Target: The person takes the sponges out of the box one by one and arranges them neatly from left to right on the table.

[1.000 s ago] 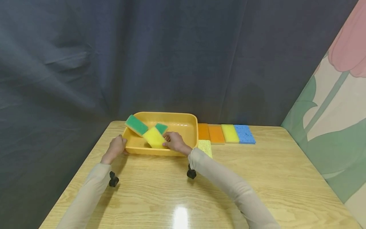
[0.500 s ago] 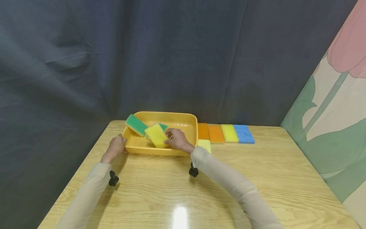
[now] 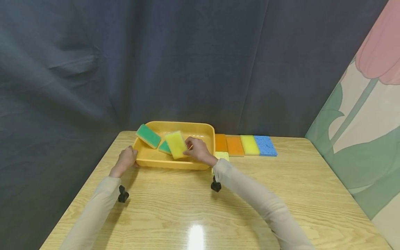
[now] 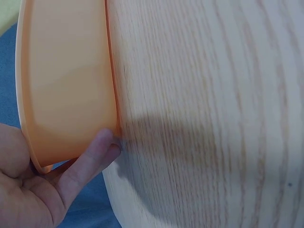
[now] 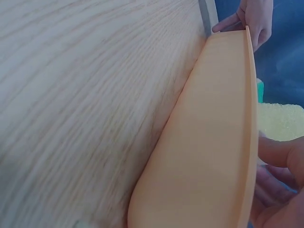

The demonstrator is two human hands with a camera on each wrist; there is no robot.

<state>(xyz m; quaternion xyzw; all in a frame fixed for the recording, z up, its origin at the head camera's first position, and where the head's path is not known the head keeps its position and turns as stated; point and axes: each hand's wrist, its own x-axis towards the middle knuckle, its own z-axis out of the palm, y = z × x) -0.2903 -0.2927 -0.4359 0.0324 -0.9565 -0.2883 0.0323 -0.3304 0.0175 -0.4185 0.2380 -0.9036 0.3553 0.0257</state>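
Observation:
A yellow-orange plastic tub (image 3: pixel 175 164) stands near the back left of the table. My left hand (image 3: pixel 125 160) grips its left end; in the left wrist view the thumb is over the rim and the fingers (image 4: pixel 90 159) lie under the outer wall. My right hand (image 3: pixel 198 150) pinches a yellow sponge (image 3: pixel 175 144) by its right edge, tilted above the tub's floor. One green-faced sponge (image 3: pixel 148 136) leans on the tub's left rim. Another green sponge (image 3: pixel 164 147) lies inside, partly hidden behind the yellow one. In the right wrist view the yellow sponge (image 5: pixel 282 121) shows past the rim.
Right of the tub lie a dark orange sponge (image 3: pixel 220 143), an orange sponge (image 3: pixel 235 146), a yellow sponge (image 3: pixel 249 145) and a blue sponge (image 3: pixel 265 146) in a row. A pale yellow sponge (image 3: pixel 222 156) sits in front. A dark curtain (image 3: pixel 200 62) hangs behind the table.
My right hand has lifted the yellow sponge slightly and shifted it right, turning it more upright. More of the green sponge's left end now shows. The left hand keeps its grip on the tub.

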